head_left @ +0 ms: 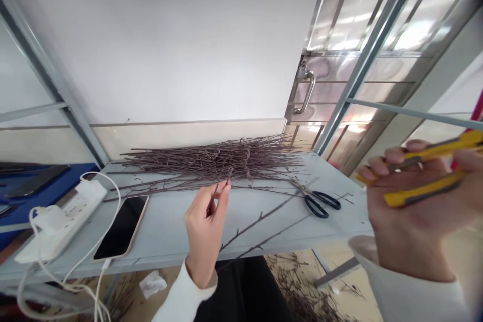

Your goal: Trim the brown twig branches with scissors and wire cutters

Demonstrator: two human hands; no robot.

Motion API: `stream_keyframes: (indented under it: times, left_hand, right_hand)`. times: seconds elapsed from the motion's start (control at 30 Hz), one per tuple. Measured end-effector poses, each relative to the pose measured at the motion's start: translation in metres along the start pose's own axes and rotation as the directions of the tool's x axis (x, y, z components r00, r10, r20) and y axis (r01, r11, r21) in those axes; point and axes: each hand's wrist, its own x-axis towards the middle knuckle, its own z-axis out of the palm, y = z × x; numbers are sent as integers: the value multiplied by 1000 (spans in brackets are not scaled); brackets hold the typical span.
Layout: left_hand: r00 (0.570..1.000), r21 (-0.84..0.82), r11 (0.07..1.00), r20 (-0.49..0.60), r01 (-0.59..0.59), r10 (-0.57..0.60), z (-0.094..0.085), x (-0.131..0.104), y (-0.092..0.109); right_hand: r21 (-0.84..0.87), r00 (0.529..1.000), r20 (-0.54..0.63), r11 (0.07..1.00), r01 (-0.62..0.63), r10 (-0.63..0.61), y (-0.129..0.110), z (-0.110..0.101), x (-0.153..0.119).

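Twigs (211,161) lie in a long heap along the far side of the table (271,241). The left hand (204,219) pinches a thin twig piece (212,204) between thumb and fingers; a tight squeeze might snap it. The right hand (415,211) has its fingers curled around one arm of the yellow-handled hand tool (426,191), its handles spread; that loose-looking grip could let it slip, or the closing handles could nip skin. Branched twigs (260,219) reach over the near edge, so a brushing sleeve (188,289) could knock them down. Their far ends lie by the scissors (319,204), whose blades could snag them.
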Motion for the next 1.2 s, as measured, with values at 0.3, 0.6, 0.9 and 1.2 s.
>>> stream_keyframes:
  times: [0.3,0.6,0.9,1.2]
  left_hand:
    - [960,-74,977,215,198,-178,11,18,-3]
    - [835,-57,965,516,255,-190,4,36,-12]
    - [792,-35,973,588,228,-165,8,39,-19]
    - [787,-34,963,585,266,-197,10,41,-25]
  right_hand:
    - [489,891,-380,872,-33,247,4,3,-25]
    - [3,855,-32,856,-518,517,67,-5,-46]
    - [-762,637,520,645,45,570,131,13,-104]
    - [-691,591,685,636,344,426,157,36,-111]
